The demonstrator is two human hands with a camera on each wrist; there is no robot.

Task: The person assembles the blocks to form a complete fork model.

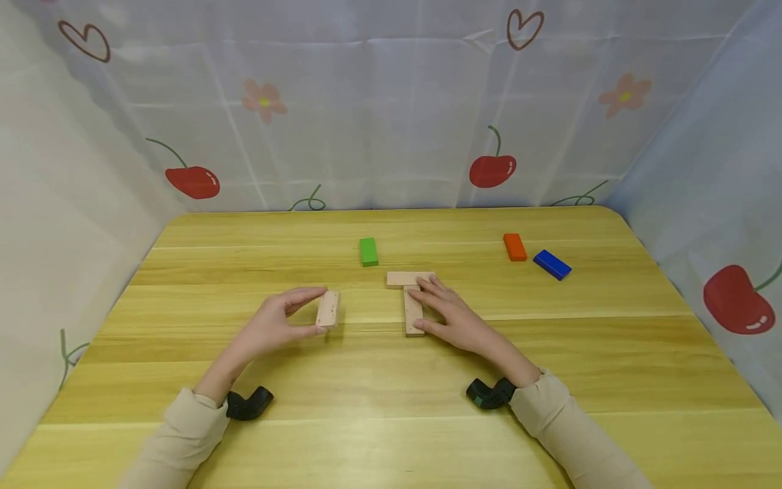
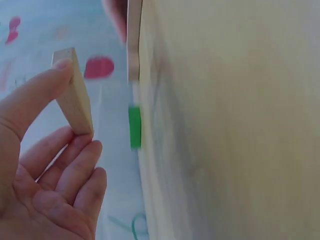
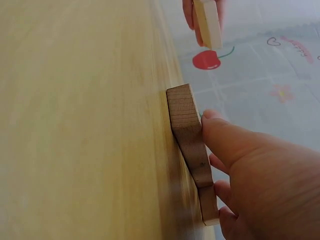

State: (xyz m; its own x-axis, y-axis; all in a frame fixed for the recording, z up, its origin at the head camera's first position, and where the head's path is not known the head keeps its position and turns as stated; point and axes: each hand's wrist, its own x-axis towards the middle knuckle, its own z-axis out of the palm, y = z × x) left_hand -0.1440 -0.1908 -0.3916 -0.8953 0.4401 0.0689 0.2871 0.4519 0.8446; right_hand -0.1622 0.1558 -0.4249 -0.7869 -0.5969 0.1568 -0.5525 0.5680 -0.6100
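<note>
A plain wooden block [image 1: 328, 309] is pinched by its two ends between the thumb and fingers of my left hand [image 1: 277, 324]; in the left wrist view this block [image 2: 75, 100] is raised off the table. Two more plain blocks lie flat in a T shape: a crosswise block [image 1: 400, 279] at the far side, and a lengthwise block [image 1: 413, 312] running from it toward me. My right hand [image 1: 455, 319] rests over their right side, its fingertips on both blocks. Its thumb [image 3: 220, 131] touches the lengthwise block's top edge near the closer end.
Behind the T lies a green block [image 1: 369, 252]. Farther right are a red-orange block [image 1: 515, 247] and a blue block [image 1: 552, 265], close together. A patterned curtain [image 1: 373, 115] hangs beyond the far edge of the wooden table [image 1: 366, 421].
</note>
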